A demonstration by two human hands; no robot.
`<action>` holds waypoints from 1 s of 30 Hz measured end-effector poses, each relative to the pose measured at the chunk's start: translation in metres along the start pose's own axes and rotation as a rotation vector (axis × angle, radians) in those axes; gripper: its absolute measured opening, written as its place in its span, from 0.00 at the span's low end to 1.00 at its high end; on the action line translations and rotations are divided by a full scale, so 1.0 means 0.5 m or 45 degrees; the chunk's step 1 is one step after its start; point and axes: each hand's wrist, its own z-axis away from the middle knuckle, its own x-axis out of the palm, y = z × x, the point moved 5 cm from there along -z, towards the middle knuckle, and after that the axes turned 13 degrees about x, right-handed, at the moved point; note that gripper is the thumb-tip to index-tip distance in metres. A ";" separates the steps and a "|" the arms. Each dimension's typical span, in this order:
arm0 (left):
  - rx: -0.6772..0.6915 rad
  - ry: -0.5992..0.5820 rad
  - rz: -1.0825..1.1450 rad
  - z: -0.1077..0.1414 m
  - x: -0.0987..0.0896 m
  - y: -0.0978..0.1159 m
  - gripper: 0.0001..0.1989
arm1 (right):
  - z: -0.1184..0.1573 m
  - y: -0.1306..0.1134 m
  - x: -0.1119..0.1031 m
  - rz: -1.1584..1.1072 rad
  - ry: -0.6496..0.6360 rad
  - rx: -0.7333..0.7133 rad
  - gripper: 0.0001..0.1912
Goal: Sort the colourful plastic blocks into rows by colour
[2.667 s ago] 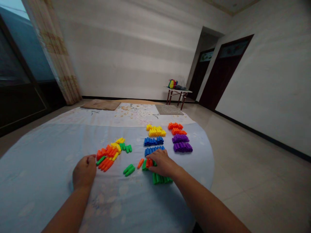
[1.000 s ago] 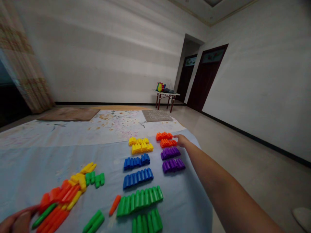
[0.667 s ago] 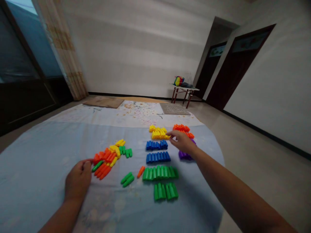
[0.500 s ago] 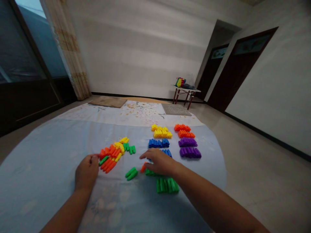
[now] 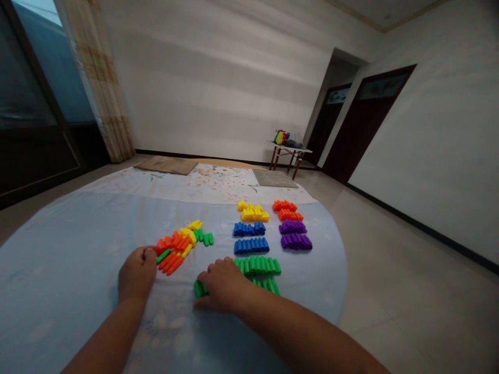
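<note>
My right hand (image 5: 220, 285) is low over the front of the table, fingers curled around a pair of short green plastic sticks (image 5: 199, 289), whose ends show at its left. Partly behind it lie a front row of green sticks (image 5: 268, 285) and a longer green row (image 5: 259, 265). A sliver of orange shows above its knuckles. My left hand (image 5: 137, 274) rests closed on the cloth, fingertips against the left end of a mixed pile of orange sticks (image 5: 172, 264), yellow sticks (image 5: 188, 236) and a few green ones (image 5: 163, 255). What it pinches is hidden.
Beyond the green rows lie blue rows (image 5: 251, 245), yellow rows (image 5: 254, 214), purple rows (image 5: 296, 241) and orange rows (image 5: 287, 214). Loose green sticks (image 5: 208, 239) lie right of the pile. Two flat mats (image 5: 167, 165) lie at the table's far side; a small side table (image 5: 290, 149) stands behind.
My right hand has moved left and toward me, from above the green rows onto the loose green pair. My left hand has stayed by the pile. The view has turned slightly right.
</note>
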 end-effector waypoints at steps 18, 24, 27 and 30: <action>0.006 -0.004 0.001 -0.001 0.004 -0.002 0.18 | 0.026 0.197 -0.066 -0.333 0.201 0.190 0.29; 0.018 -0.009 0.014 -0.001 0.003 0.003 0.19 | 0.044 0.214 -0.044 -0.205 0.038 0.154 0.29; 0.009 -0.003 0.014 0.000 0.003 0.003 0.18 | 0.047 0.210 -0.033 -0.141 -0.024 0.161 0.28; 0.005 0.010 0.022 0.001 0.005 0.002 0.18 | 0.046 0.207 -0.041 -0.159 -0.017 0.164 0.28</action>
